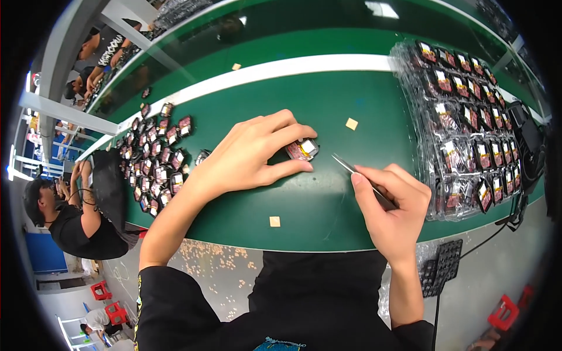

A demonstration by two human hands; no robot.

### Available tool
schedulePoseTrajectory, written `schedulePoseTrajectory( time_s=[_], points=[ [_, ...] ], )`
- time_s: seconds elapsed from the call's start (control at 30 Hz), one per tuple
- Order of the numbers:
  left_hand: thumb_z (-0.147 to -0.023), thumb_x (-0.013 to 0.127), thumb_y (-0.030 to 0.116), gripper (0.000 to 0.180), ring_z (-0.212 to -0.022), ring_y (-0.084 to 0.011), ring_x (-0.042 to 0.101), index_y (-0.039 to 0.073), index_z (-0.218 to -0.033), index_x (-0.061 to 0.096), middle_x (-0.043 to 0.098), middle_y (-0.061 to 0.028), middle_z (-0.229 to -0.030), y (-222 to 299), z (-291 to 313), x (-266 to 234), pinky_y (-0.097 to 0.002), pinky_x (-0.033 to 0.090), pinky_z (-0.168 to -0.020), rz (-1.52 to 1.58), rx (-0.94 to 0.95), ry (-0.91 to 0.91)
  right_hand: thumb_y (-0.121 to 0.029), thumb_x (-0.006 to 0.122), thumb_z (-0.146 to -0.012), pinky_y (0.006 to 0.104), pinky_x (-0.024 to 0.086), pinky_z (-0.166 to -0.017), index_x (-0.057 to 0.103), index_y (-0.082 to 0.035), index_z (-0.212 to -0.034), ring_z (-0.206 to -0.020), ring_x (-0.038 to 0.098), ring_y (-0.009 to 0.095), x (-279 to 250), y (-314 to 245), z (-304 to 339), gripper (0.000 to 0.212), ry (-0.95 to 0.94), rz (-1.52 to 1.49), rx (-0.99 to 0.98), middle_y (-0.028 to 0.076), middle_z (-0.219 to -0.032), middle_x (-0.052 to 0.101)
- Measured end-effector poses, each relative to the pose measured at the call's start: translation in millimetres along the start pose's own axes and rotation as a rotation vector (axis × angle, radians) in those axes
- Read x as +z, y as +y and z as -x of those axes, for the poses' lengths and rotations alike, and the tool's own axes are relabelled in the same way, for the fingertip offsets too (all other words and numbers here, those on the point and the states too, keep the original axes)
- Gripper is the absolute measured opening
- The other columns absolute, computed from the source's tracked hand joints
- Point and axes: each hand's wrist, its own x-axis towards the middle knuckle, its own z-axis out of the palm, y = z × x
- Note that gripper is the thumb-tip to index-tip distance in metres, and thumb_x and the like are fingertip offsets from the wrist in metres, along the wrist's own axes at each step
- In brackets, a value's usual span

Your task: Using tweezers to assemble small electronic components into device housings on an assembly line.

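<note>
In the head view, a rounded, dark-edged module [302,151] with a reddish face sits on the smooth green counter [328,228], clasped between curved fingers of the left hand [254,155]. The right hand [401,205] pinches slim metal tweezers [383,199], tips near it

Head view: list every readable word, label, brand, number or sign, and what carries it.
Device in left hand: label too small to read.
Right-hand devices: labels too small.
Left-hand devices: too small.
Wearer's shirt: blue lettering, unclear.
Co-worker's shirt: pale lettering, not copied.
</note>
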Motion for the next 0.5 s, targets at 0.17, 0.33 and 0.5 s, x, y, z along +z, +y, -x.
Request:
schedulePoseTrajectory(
  time_s=[0.17,0.33,0.5],
  points=[
    [-0.074,0.101,0.04,0.063,-0.088,-0.0294,0.069,0.004,-0.119,0.075,0.067,-0.0098,-0.101,13.1,-0.7,-0.7,-0.0396,0.056,-0.079,0.055,-0.068,0.053,0.004,0.083,-0.09,0.0259,0.033,-0.049,0.083,0.004,-0.102,-0.054,0.048,0.005,1.4,2.5,0.1,0.012,0.002,0.005,0.006,0.002,-0.068,0.062],
    [-0.077,0.098,0.016,0.058,-0.099,-0.0266,0.068,0.004,-0.129,0.078,0.068,-0.0099,-0.113,-10.1,10.6,15.3,-0.0358,0.056,-0.085,0.171,0.087,0.061,0.006,0.084,-0.089,0.0247,0.036,-0.05,0.083,0.005,-0.103,-0.055,0.052,0.004,2.4,1.2,0.2,0.014,-0.008,-0.024,0.063,0.003,-0.07,0.065],
    [-0.074,0.099,0.014,0.059,-0.085,-0.0186,0.055,0.005,-0.129,0.078,0.067,-0.006,-0.119,-5.4,12.2,16.3,-0.0328,0.05,-0.076,0.342,-0.081,0.042,0.006,0.084,-0.088,0.0236,0.038,-0.052,0.083,0.005,-0.102,-0.057,0.054,0.005,-0.6,2.4,0.1,0.014,-0.046,-0.006,0.079,0.004,-0.073,0.069]
  ],
)
